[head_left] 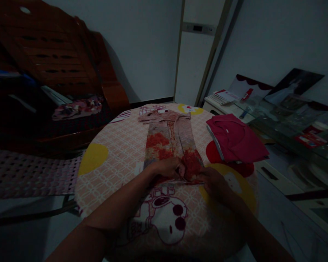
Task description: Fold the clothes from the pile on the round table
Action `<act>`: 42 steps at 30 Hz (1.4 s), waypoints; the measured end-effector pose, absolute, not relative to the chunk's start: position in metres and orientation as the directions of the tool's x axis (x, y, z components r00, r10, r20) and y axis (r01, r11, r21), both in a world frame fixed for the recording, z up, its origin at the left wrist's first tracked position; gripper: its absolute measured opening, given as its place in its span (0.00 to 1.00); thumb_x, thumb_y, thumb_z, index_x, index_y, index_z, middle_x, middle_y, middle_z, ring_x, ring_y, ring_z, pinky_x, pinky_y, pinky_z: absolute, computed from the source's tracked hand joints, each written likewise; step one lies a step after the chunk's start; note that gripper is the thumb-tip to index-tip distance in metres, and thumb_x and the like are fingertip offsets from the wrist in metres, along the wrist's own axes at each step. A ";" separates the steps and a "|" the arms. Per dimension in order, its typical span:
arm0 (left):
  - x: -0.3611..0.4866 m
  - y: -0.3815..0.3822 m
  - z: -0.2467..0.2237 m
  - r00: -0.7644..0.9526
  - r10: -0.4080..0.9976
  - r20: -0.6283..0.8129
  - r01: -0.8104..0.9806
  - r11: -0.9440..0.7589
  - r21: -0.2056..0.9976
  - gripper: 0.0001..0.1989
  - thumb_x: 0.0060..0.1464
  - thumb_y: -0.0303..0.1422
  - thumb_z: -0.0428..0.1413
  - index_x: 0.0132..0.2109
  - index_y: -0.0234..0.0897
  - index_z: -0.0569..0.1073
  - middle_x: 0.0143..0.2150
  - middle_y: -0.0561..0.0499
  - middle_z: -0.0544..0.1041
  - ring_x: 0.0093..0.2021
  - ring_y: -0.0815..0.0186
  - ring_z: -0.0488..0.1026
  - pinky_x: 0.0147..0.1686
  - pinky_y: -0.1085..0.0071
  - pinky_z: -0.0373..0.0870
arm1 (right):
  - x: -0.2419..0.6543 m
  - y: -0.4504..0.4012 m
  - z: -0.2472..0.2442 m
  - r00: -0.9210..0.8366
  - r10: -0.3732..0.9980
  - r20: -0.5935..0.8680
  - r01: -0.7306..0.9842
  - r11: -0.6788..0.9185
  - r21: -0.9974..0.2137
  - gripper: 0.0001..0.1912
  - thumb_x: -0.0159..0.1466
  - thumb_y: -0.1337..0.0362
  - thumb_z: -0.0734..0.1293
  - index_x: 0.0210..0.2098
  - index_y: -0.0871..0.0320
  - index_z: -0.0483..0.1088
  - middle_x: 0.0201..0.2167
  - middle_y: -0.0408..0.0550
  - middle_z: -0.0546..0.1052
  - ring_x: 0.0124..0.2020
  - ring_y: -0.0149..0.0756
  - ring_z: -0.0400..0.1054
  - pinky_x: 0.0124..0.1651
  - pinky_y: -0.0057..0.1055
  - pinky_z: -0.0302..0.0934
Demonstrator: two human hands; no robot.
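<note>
A patterned garment [158, 142], dusty pink at the top with rust-red and grey patches below, lies spread lengthwise on a round table. Its sleeves are laid in at the far end. My left hand [171, 168] is closed at the near hem, left of the middle, fingers pinching the cloth. At the hem's right corner my right hand [211, 182] grips the fabric, with its fingertips partly hidden. The tablecloth [120, 153] under the garment is pink with a white lattice, yellow patches and a cartoon dog.
Folded crimson clothing [235, 140] is stacked at the table's right edge. Beyond it are a white cabinet [221, 107] and a glass shelf [284, 127] with clutter. A wooden chair [57, 54] stands back left, and a woven seat [30, 173] is at the left.
</note>
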State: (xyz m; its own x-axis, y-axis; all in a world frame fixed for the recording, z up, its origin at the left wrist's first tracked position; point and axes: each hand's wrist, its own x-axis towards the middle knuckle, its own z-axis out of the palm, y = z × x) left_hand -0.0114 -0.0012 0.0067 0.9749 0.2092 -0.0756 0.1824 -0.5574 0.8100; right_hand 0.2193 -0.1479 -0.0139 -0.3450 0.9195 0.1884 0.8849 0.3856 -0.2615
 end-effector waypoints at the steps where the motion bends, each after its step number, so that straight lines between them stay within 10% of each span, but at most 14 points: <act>1: -0.012 -0.001 0.007 0.978 0.195 -0.075 0.171 -0.543 0.822 0.06 0.46 0.21 0.61 0.32 0.36 0.79 0.29 0.55 0.78 0.29 0.71 0.72 0.31 0.78 0.62 | 0.219 -0.149 -0.011 -0.337 0.926 0.169 0.889 0.372 -0.265 0.24 0.57 0.78 0.60 0.47 0.55 0.77 0.47 0.53 0.77 0.47 0.42 0.68 0.52 0.40 0.64; 11: -0.010 0.008 -0.002 0.879 0.474 0.044 0.204 -0.458 0.865 0.10 0.55 0.36 0.59 0.31 0.32 0.76 0.28 0.53 0.74 0.28 0.71 0.68 0.29 0.77 0.60 | 0.227 -0.125 0.015 -0.167 0.968 0.188 0.871 0.234 -0.431 0.12 0.68 0.64 0.61 0.33 0.58 0.75 0.33 0.50 0.78 0.35 0.36 0.71 0.40 0.30 0.61; 16: -0.008 0.007 -0.007 0.874 0.486 -0.031 0.315 -0.516 0.797 0.04 0.52 0.30 0.61 0.32 0.33 0.75 0.29 0.54 0.75 0.28 0.72 0.68 0.30 0.77 0.59 | 0.236 -0.072 0.007 0.069 0.986 0.155 0.963 -0.025 -0.270 0.16 0.68 0.64 0.60 0.27 0.59 0.72 0.26 0.50 0.76 0.29 0.36 0.69 0.34 0.30 0.54; 34: -0.005 0.004 -0.004 0.871 0.485 -0.075 0.391 -0.594 0.703 0.05 0.48 0.27 0.65 0.30 0.35 0.75 0.30 0.55 0.77 0.30 0.71 0.70 0.31 0.77 0.58 | 0.221 -0.002 -0.002 0.250 0.968 0.017 0.968 -0.250 -0.003 0.17 0.72 0.61 0.56 0.44 0.61 0.74 0.44 0.59 0.79 0.46 0.43 0.74 0.39 0.31 0.59; 42: -0.004 0.007 -0.010 0.873 0.476 -0.104 0.410 -0.604 0.683 0.05 0.47 0.28 0.65 0.31 0.36 0.76 0.31 0.55 0.77 0.30 0.71 0.71 0.30 0.77 0.58 | 0.211 0.014 0.000 0.168 0.968 0.186 0.984 -0.153 -0.090 0.15 0.71 0.64 0.57 0.50 0.62 0.71 0.48 0.59 0.77 0.49 0.43 0.71 0.48 0.33 0.60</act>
State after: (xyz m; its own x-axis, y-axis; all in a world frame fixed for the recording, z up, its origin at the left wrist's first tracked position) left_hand -0.0042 0.0067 -0.0096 0.8735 0.4757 -0.1039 0.4103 -0.6043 0.6830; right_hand 0.2111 0.0142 0.0004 0.1678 0.9681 0.1863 0.9841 -0.1533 -0.0896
